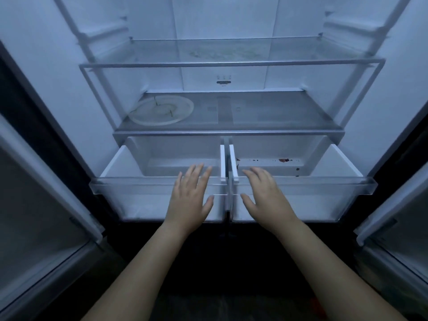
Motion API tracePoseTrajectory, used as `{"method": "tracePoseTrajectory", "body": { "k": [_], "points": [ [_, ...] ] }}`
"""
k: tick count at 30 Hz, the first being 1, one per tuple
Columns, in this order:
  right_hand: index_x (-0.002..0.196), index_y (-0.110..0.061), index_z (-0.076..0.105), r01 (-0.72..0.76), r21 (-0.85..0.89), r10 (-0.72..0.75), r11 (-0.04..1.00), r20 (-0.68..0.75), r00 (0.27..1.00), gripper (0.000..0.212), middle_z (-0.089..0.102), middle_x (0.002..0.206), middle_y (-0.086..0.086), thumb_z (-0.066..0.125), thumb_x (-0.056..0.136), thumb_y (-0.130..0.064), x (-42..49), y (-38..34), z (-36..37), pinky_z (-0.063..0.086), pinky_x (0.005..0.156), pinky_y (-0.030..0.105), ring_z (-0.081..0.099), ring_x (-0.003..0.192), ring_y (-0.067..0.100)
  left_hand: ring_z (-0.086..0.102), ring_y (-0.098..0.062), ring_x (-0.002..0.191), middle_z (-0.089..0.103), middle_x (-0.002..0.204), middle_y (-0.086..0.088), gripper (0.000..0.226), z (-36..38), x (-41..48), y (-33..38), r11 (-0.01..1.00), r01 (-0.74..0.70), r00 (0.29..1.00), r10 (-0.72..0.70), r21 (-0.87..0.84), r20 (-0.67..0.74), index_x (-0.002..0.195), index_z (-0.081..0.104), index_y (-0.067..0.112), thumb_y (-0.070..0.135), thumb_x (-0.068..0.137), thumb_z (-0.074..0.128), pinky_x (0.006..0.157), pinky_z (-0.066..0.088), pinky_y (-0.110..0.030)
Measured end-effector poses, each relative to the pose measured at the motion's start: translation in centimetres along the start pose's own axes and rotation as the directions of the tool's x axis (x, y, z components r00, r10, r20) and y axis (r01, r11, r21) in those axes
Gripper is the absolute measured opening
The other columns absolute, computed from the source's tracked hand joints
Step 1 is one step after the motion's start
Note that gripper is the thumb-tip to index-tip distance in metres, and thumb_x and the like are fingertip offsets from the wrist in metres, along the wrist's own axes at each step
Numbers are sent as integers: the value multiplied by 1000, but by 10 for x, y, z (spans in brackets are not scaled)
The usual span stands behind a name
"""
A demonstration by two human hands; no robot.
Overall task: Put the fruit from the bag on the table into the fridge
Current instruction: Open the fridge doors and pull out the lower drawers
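The fridge stands open in front of me, both doors swung wide. Its two clear drawers are pulled out side by side: the left drawer and the right drawer. My left hand hovers with straight fingers over the left drawer's front rim. My right hand is spread the same way over the right drawer's rim. Both hands hold nothing. No fruit and no bag show in this view. The left drawer looks bare inside; the right one has small dark red specks on its floor.
A cracked round glass plate lies on the lower glass shelf. The upper glass shelf holds nothing. The left door and right door flank me. Dark floor lies below my arms.
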State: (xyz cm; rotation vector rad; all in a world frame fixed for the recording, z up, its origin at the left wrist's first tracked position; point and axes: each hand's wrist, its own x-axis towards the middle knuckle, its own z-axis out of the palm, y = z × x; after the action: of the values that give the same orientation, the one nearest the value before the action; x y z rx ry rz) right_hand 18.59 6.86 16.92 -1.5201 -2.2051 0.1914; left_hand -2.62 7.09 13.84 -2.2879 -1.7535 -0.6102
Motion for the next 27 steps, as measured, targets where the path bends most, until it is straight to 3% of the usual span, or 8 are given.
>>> {"method": "tracePoseTrajectory", "body": {
  "k": [3, 8, 12, 21, 27],
  "points": [
    [139, -9, 40, 116, 53, -118, 992, 22, 993, 53, 36, 146, 9, 56, 90, -22, 24, -40, 22, 22, 113, 32, 29, 137, 24, 27, -24, 139, 34, 150, -7, 68, -6, -15, -44, 997, 73, 997, -74, 35, 10, 146, 30, 17, 48, 85, 39, 112, 19, -45],
    [139, -11, 41, 199, -21, -196, 980, 98, 976, 53, 43, 142, 7, 56, 90, -25, 52, -85, 62, 26, 109, 35, 37, 132, 23, 26, -26, 140, 34, 151, -7, 68, -11, -30, -90, 988, 146, 987, -149, 41, 63, 145, 32, 18, 52, 87, 38, 114, 18, -43],
    [125, -11, 54, 174, -126, -172, 977, 26, 985, 48, 61, 117, 5, 63, 80, -26, 56, -96, 83, 25, 96, 33, 57, 107, 26, 38, -29, 133, 47, 139, -10, 64, -11, -31, -101, 993, 114, 991, -116, 28, 68, 139, 40, 16, 49, 84, 42, 112, 15, -38],
    [128, -16, 52, 175, -119, -186, 977, -89, 979, 47, 60, 112, 0, 57, 82, -26, 50, -90, 96, 30, 94, 32, 52, 103, 20, 37, -28, 132, 48, 135, -8, 60, -7, -34, -92, 982, 186, 980, -185, -20, 71, 137, 42, 16, 43, 83, 47, 115, 9, -36],
    [132, -12, 50, 227, -126, -234, 966, -47, 971, 57, 60, 117, 4, 67, 78, -23, 47, -83, 92, 27, 99, 34, 53, 107, 22, 29, -26, 137, 43, 141, -7, 65, -10, -36, -87, 981, 193, 978, -195, 36, 77, 142, 37, 17, 35, 83, 60, 117, 8, -36]
  ]
}}
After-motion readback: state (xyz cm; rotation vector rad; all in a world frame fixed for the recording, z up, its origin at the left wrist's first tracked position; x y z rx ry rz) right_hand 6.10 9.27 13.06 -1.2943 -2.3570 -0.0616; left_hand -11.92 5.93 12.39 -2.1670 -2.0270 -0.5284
